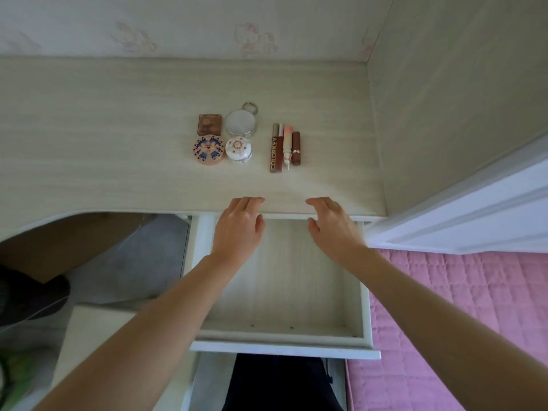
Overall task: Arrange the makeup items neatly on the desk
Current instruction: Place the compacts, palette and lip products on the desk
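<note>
Pale wood-grain covers the desk (118, 129), and both hands hover at its front edge above the pulled-out drawer (284, 280). Left hand (240, 223) has its fingers loosely spread and slightly bent, holding nothing; whether the tips touch the desk, I cannot tell. Right hand (332, 223) matches it, relaxed and empty. Both forearms reach forward, palms down, side by side. Further back sit four compacts in a two-by-two block: a square palette (210, 124), a clear round case (240, 122), a patterned round compact (208, 149), a white round pot (239, 149). Just right of them lie four lip tubes (285, 146), parallel and touching.
</note>
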Demonstrator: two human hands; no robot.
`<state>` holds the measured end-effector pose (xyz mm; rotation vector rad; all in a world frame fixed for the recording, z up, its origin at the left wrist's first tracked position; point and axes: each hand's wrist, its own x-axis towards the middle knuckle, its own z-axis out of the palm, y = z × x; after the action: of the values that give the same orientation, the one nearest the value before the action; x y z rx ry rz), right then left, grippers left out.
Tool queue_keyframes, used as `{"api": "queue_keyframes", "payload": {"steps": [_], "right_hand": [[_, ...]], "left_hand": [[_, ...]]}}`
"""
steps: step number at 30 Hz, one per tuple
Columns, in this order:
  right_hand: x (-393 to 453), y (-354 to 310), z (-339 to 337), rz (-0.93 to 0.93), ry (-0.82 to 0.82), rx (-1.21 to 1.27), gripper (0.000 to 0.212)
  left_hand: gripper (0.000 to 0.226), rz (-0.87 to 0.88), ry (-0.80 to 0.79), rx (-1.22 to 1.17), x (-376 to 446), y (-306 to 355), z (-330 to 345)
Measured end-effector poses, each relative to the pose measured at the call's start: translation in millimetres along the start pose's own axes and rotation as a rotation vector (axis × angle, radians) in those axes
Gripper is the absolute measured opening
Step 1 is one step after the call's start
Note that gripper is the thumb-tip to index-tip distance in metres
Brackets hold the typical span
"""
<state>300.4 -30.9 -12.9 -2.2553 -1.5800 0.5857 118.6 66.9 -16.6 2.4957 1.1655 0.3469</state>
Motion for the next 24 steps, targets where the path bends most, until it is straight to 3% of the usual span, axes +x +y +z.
{"api": "queue_keyframes", "payload": {"steps": [15,24], "right_hand": [[-151,-9,87,0.007,-0.216,-0.064,0.038],[-196,-12,123,-0.009,-0.242,-0.132,0.053]], "left_hand": [[0.03,0.056,-0.235,-0.014,-163,-32,31],[0.038,0.129,-0.368,0.064,-210,-51,43]]}}
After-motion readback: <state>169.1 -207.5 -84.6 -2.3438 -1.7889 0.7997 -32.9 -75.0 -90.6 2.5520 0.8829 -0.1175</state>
